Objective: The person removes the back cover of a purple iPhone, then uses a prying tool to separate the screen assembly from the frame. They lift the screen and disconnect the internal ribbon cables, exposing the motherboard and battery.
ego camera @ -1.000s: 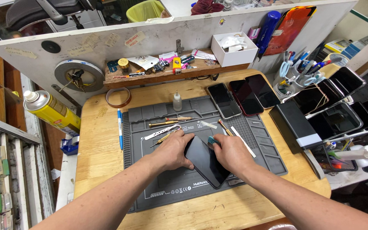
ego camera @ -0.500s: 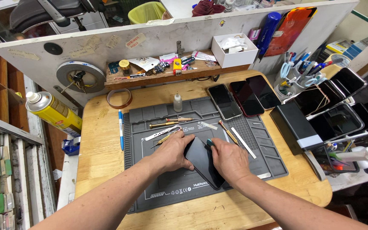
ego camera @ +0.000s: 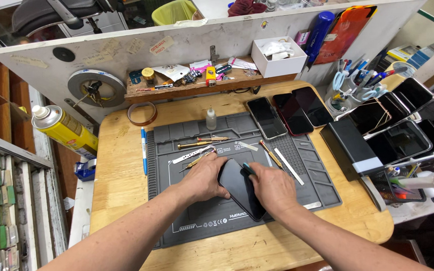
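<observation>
A black smartphone point(ego camera: 239, 188) lies screen-up, tilted, on the grey repair mat point(ego camera: 197, 221). My left hand point(ego camera: 204, 178) presses on the phone's left edge and holds it down. My right hand point(ego camera: 273, 188) rests on the phone's right edge and pinches a small teal tool point(ego camera: 248, 168) against that side. Screwdrivers and tweezers point(ego camera: 197, 150) lie on the mat just above my left hand. A brass-handled screwdriver point(ego camera: 269, 154) and a flat white strip point(ego camera: 288, 165) lie above my right hand.
Three dark phones point(ego camera: 290, 113) lie at the mat's back right. A black box point(ego camera: 350, 148) and racks of screens point(ego camera: 403, 120) crowd the right. A small bottle point(ego camera: 210, 119), tape ring point(ego camera: 142, 114), blue pen point(ego camera: 143, 150) and yellow spray can point(ego camera: 66, 131) sit left and back.
Both hands stay on the phone; the right hand has shifted slightly along its right edge. The view has moved a little.
</observation>
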